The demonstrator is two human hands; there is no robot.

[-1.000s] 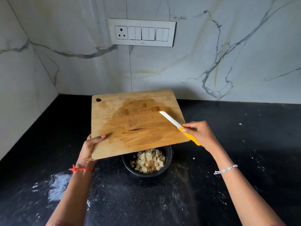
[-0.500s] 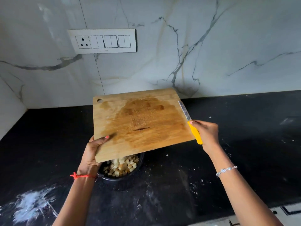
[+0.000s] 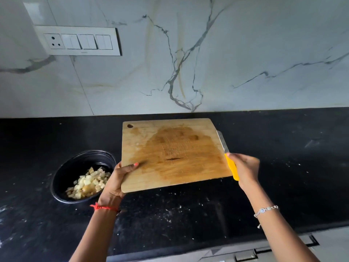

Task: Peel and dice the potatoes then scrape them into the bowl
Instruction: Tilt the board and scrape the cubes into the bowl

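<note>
Diced potatoes [image 3: 88,184] heaped in black bowl [image 3: 62,178]; counter, left.

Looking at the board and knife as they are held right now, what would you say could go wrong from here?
The left hand grips the cutting board only at one corner, above the counter, so the wet board might slip. The right hand holds the knife against the board's edge; the blade could catch or twist.

1. The place was a home kitchen: a black speckled stone countertop [image 3: 188,214] met a white marble-look backsplash [image 3: 226,53].
2. A wall plate [image 3: 77,41] carried 1 socket and 3 switch pairs.
3. A wooden cutting board [image 3: 170,154] and a bowl [image 3: 62,176] of diced potato [image 3: 88,183] showed cooking.
</note>
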